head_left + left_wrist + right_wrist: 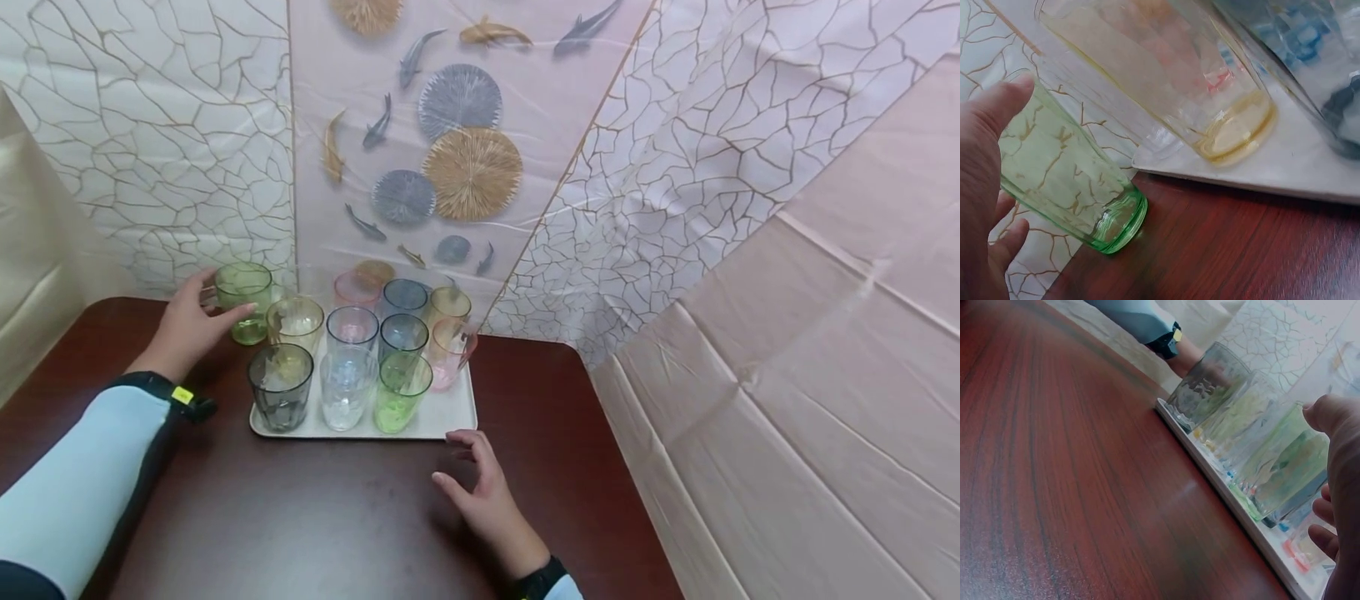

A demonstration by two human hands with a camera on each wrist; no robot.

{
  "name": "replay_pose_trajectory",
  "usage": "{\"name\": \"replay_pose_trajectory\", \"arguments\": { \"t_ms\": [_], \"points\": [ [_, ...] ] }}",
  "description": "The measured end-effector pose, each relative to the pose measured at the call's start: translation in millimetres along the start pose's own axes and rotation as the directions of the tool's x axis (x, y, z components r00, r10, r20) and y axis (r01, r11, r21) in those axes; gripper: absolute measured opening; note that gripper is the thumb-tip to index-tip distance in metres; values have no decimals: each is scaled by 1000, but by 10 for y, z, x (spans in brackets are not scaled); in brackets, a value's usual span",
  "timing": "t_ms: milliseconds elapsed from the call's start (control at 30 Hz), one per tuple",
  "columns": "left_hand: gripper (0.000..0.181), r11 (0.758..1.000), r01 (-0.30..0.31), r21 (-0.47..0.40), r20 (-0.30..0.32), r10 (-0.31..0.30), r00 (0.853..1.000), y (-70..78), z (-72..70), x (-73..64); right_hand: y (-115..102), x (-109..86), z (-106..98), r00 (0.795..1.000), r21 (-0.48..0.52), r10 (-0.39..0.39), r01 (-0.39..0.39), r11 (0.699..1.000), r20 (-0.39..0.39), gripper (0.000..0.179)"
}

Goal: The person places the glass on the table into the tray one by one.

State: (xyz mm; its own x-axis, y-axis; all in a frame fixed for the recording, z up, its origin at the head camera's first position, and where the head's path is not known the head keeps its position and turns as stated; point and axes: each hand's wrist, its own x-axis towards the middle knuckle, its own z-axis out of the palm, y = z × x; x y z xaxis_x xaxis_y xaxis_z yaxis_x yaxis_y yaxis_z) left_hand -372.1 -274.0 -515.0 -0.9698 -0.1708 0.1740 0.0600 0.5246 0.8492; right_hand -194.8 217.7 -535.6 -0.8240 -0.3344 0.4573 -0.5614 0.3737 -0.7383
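My left hand (187, 321) grips a green glass (245, 287) just left of the white tray (457, 412). In the left wrist view the thumb lies near the rim of the green glass (1079, 169), other fingers on its far side; whether its base touches the wood I cannot tell. Nearest to it on the tray are a yellow-tinted glass (296, 321) and a dark grey glass (281, 390). Relaxed and holding nothing, my right hand (491, 500) hovers by the tray's front right corner. A light-green glass (401, 396) stands near that side.
More tinted glasses fill the tray in rows, among them a clear glass (348, 392), a blue glass (405, 333) and a pink glass (450, 358). The dark wooden table (322, 517) meets a patterned cloth backdrop (150, 167) behind and beige cloth (750, 400) at right.
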Motion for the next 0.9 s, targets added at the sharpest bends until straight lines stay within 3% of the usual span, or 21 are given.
{"name": "replay_pose_trajectory", "arguments": {
  "t_ms": [233, 400, 533, 700, 900],
  "points": [
    [114, 1000, 1, 6, -11, -1, 1000, 23, -18, -14, -13, -3, 18, 1000, 17, 20, -20, 1000, -2, 54],
    [116, 1000, 11, 18, -12, -10, 1000, 15, -132, -161, -19, 8, 26, 1000, 23, 6, -6, 1000, 2, 55],
    [113, 1000, 5, 24, -22, -5, 1000, 57, -313, -388, -11, 16, 16, 1000, 18, 1, -1, 1000, 1, 55],
    [104, 996, -20, 84, -28, 22, 999, 71, -586, -798, 3, 25, 6, 1000, 19, -18, 18, 1000, 2, 55],
    [80, 987, -145, 71, -19, 146, 989, 17, -805, -1350, -4, 31, 18, 999, 36, -47, 47, 998, 8, 56]
  ]
}}
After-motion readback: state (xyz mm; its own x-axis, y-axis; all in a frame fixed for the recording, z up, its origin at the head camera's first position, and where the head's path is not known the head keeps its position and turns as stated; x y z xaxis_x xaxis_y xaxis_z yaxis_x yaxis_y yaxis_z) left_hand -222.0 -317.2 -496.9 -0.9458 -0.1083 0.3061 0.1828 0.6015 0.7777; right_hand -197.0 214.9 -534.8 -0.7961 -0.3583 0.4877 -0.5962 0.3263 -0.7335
